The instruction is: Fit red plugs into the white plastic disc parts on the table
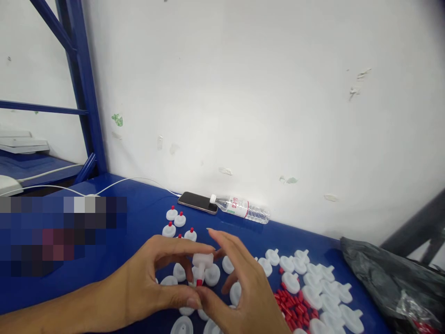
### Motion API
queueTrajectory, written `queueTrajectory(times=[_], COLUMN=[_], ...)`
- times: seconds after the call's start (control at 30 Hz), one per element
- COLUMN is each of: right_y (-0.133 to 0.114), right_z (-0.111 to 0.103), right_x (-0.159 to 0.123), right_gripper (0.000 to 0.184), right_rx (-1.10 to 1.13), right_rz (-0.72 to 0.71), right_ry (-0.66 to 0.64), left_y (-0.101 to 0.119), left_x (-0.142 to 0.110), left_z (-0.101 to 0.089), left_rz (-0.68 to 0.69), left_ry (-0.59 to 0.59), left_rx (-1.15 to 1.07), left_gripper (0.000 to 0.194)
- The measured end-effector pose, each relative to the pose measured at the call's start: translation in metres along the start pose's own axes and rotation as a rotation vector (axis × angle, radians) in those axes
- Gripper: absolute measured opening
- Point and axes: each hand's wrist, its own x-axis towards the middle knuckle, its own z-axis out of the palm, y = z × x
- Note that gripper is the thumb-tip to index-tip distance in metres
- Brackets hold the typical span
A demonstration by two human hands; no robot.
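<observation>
My left hand (146,273) and my right hand (243,283) meet over the table around one white plastic nozzle cap (203,260). Its disc faces up and its stem points down, with a small red tip (199,282) at the end. The left index finger lies along the disc, while both thumbs come together at the red tip. Beneath and around my hands are several loose white caps (212,275), partly hidden by the fingers. Beyond the left hand stand several white caps with red tips (180,219) pointing up.
Right of my hands are a pile of small red tips (295,308) and many white caps (327,287). A phone (198,202) on a cable and a plastic bottle (239,207) lie by the wall. A dark plastic bag (385,273) sits at the right; a blue frame (86,83) rises at left.
</observation>
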Motion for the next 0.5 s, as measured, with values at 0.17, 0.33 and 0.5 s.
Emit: queueTrajectory(times=[0.17,0.33,0.5], right_y=[0.0022,-0.0005,-0.006], right_z=[0.0066,0.0044,-0.0017], right_x=[-0.008,-0.0073,-0.0015], right_gripper=[0.063,0.064,0.052], right_rx=[-0.03,-0.022,0.02], right_rz=[0.048,0.037,0.019], right_ry=[0.029,0.044,-0.054], left_y=[0.0036,0.0031,0.0064], left_x=[0.0038,0.0033,0.0032], left_z=[-0.0005,-0.0003,-0.0004], left_rz=[0.061,0.083,0.042], left_ry=[-0.049,-0.134,-0.132], left_rx=[-0.114,-0.173,-0.168], left_gripper=[0.056,0.063,0.058])
